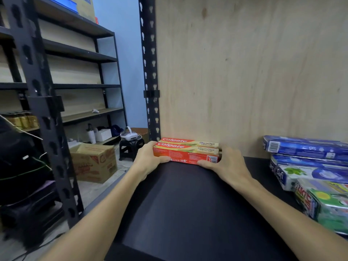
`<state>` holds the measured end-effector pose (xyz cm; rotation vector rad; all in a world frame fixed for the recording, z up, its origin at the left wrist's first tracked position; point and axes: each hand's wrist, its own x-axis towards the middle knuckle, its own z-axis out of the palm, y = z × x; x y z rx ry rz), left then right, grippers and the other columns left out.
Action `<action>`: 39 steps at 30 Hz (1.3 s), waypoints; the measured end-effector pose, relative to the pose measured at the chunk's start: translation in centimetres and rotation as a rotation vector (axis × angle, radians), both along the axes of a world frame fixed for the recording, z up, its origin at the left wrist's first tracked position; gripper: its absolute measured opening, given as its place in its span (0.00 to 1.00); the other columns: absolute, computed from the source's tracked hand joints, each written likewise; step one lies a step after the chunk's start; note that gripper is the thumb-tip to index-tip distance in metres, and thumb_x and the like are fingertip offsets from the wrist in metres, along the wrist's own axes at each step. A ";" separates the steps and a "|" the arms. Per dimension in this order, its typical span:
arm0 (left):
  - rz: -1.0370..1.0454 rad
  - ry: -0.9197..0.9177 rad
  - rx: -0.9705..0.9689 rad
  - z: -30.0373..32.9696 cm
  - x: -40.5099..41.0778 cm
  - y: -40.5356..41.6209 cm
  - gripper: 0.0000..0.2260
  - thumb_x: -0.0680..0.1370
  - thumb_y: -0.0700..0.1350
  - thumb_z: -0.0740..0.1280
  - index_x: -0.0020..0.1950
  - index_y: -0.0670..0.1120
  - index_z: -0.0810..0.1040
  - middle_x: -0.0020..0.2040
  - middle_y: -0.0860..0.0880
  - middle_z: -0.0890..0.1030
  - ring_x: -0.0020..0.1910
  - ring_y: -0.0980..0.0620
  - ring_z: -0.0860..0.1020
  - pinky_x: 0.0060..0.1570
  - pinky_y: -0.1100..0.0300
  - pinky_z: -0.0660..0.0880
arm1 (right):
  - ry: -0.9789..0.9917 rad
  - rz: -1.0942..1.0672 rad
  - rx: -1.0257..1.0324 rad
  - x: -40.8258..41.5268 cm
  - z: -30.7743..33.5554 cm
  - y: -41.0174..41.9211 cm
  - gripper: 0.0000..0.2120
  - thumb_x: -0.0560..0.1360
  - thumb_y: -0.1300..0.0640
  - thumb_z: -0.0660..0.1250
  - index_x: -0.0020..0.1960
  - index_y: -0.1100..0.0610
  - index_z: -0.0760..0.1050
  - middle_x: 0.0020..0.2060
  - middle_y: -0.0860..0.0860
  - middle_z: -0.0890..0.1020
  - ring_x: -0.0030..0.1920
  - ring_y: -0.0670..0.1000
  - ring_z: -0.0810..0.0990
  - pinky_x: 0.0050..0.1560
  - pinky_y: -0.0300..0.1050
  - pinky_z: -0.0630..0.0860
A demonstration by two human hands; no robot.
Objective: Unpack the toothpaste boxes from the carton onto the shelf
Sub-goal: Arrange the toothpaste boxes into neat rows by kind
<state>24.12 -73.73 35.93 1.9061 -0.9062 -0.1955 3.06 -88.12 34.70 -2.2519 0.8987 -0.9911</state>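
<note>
Stockroom: steel shelving racks (79, 53), cartons (94, 162)

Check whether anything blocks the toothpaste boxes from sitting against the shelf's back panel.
Nothing visible does. The toothpaste boxes, held at their ends by the left hand and right hand, already lie on the shelf by the back panel.

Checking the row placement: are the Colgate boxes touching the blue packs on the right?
Apart. The head view shows bare black shelf between the Colgate boxes, gripped at each end by the left hand and right hand, and the blue packs.
</note>
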 end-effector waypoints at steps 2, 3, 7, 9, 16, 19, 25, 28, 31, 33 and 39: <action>-0.002 -0.003 -0.009 -0.2 0.0 0.0 0.31 0.71 0.45 0.80 0.71 0.47 0.72 0.60 0.51 0.81 0.58 0.53 0.79 0.55 0.59 0.72 | 0.004 -0.016 -0.023 0.1 -0.2 -0.2 0.40 0.56 0.27 0.75 0.60 0.50 0.76 0.51 0.47 0.83 0.51 0.49 0.82 0.52 0.53 0.82; -0.004 -0.004 -0.011 -0.3 0.1 0.0 0.31 0.71 0.45 0.80 0.71 0.47 0.72 0.60 0.51 0.81 0.58 0.53 0.79 0.56 0.59 0.73 | 0.009 -0.024 -0.036 0.2 -0.3 -0.2 0.43 0.54 0.24 0.72 0.60 0.49 0.76 0.52 0.47 0.82 0.51 0.50 0.82 0.52 0.53 0.81; -0.001 -0.005 -0.027 -0.6 0.1 0.1 0.30 0.72 0.45 0.79 0.71 0.47 0.72 0.60 0.51 0.82 0.58 0.53 0.80 0.62 0.54 0.76 | 0.007 -0.007 -0.015 0.2 -0.5 -0.2 0.47 0.51 0.21 0.69 0.62 0.50 0.74 0.53 0.47 0.81 0.53 0.50 0.81 0.54 0.53 0.81; -0.006 -0.013 -0.019 -0.6 -0.1 0.2 0.29 0.72 0.45 0.79 0.71 0.47 0.72 0.60 0.51 0.82 0.59 0.53 0.80 0.64 0.53 0.75 | 0.005 0.004 -0.021 0.1 -0.5 -0.1 0.45 0.53 0.22 0.70 0.62 0.48 0.75 0.53 0.45 0.82 0.54 0.49 0.81 0.55 0.53 0.81; -0.012 -0.026 0.029 -0.7 -0.3 0.2 0.28 0.75 0.45 0.76 0.73 0.47 0.70 0.62 0.51 0.81 0.59 0.54 0.78 0.58 0.59 0.73 | 0.038 -0.013 -0.024 0.1 -0.9 -0.3 0.40 0.58 0.24 0.67 0.64 0.44 0.73 0.54 0.44 0.81 0.58 0.50 0.79 0.59 0.55 0.79; 0.013 -0.024 0.055 -0.5 -0.5 0.4 0.34 0.74 0.47 0.77 0.76 0.45 0.65 0.65 0.51 0.78 0.62 0.52 0.77 0.62 0.57 0.73 | 0.085 -0.048 -0.045 0.0 -0.6 0.3 0.40 0.62 0.27 0.69 0.66 0.48 0.71 0.57 0.47 0.79 0.60 0.52 0.77 0.61 0.54 0.77; 0.150 -0.083 -0.010 -0.1 -2.1 2.1 0.46 0.63 0.57 0.83 0.75 0.46 0.67 0.71 0.45 0.68 0.73 0.46 0.65 0.72 0.45 0.68 | 0.181 -0.281 -0.283 -0.7 0.1 3.3 0.43 0.70 0.29 0.66 0.70 0.59 0.61 0.55 0.55 0.74 0.56 0.56 0.72 0.55 0.51 0.71; 0.173 -0.176 -0.010 0.1 -3.9 3.5 0.41 0.69 0.57 0.80 0.75 0.44 0.65 0.72 0.42 0.62 0.75 0.44 0.58 0.72 0.45 0.63 | 0.193 -0.300 -0.350 -2.0 0.2 4.9 0.42 0.72 0.29 0.62 0.72 0.60 0.62 0.55 0.55 0.74 0.55 0.57 0.73 0.55 0.51 0.72; 0.161 -0.304 -0.019 0.0 -5.9 4.6 0.40 0.72 0.61 0.75 0.76 0.43 0.64 0.74 0.42 0.58 0.75 0.43 0.54 0.73 0.45 0.60 | 0.193 -0.266 -0.357 -3.9 0.3 6.6 0.34 0.75 0.33 0.64 0.68 0.58 0.64 0.56 0.55 0.74 0.56 0.56 0.73 0.55 0.49 0.72; 0.155 -0.349 -0.038 0.1 -7.3 5.5 0.39 0.74 0.61 0.73 0.77 0.43 0.63 0.74 0.43 0.57 0.76 0.43 0.53 0.74 0.45 0.60 | 0.198 -0.241 -0.364 -5.1 0.4 7.7 0.33 0.76 0.36 0.65 0.69 0.58 0.63 0.58 0.55 0.74 0.58 0.56 0.73 0.56 0.48 0.71; 0.039 -0.389 -0.029 0.0 -11.9 8.0 0.36 0.75 0.60 0.73 0.76 0.48 0.63 0.71 0.46 0.61 0.73 0.46 0.57 0.73 0.46 0.62 | 0.218 -0.232 -0.380 -9.0 0.7 10.9 0.30 0.78 0.41 0.65 0.70 0.59 0.64 0.60 0.56 0.75 0.60 0.56 0.73 0.56 0.48 0.72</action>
